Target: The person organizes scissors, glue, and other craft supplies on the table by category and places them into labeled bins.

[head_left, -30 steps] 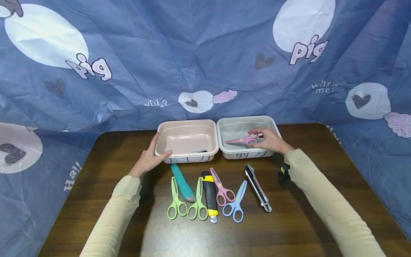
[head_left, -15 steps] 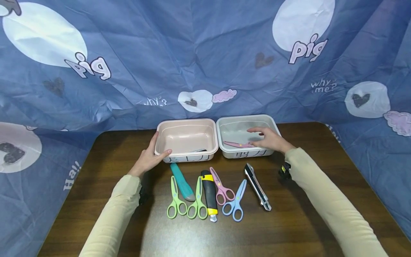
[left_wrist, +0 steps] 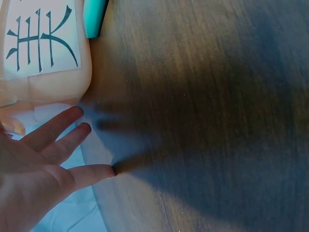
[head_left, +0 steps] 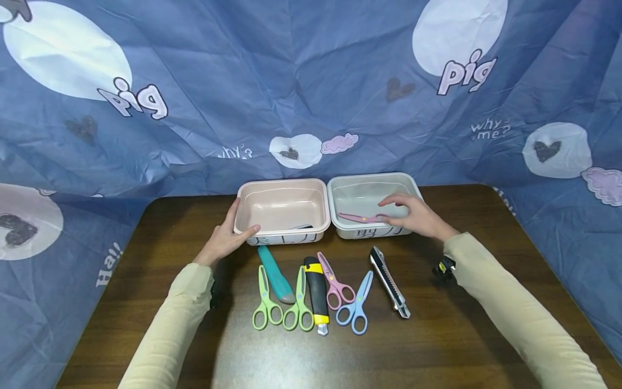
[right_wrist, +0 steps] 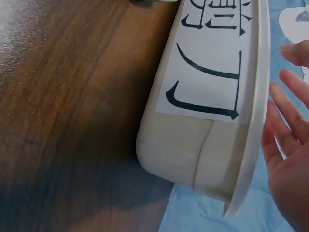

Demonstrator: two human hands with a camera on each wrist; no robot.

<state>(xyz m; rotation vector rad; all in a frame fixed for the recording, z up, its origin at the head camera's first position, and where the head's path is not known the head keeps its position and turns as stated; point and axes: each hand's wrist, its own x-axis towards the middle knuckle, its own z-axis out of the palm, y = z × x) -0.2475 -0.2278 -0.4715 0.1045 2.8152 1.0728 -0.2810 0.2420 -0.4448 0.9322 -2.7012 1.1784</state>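
Observation:
In the head view, pink scissors [head_left: 360,218] lie inside the grey box [head_left: 371,178], near its front wall. My right hand [head_left: 415,216] hovers over that box's right part, thumb and fingers apart, partly covering the scissors' handles. The right wrist view shows the right hand [right_wrist: 292,125] beyond the box's rim, holding nothing. My left hand [head_left: 225,240] rests at the left end of the pinkish box [head_left: 284,186], its thumb on the front rim. In the left wrist view, several fingers [left_wrist: 67,140] of that hand are extended. A dark object [head_left: 303,227] shows in the pinkish box, mostly hidden by the front wall.
In front of the boxes lie a teal cutter [head_left: 277,275], two green scissors [head_left: 266,300] [head_left: 300,302], a black-yellow utility knife [head_left: 318,292], pink scissors [head_left: 334,281], blue scissors [head_left: 357,305] and a silver-black utility knife [head_left: 390,282]. A blue cloth [head_left: 291,81] hangs behind the wooden table [head_left: 437,346].
The right hand has let go of the pink scissors, which dropped flat into the grey box. That hand has then drawn slightly right. The left hand has not moved.

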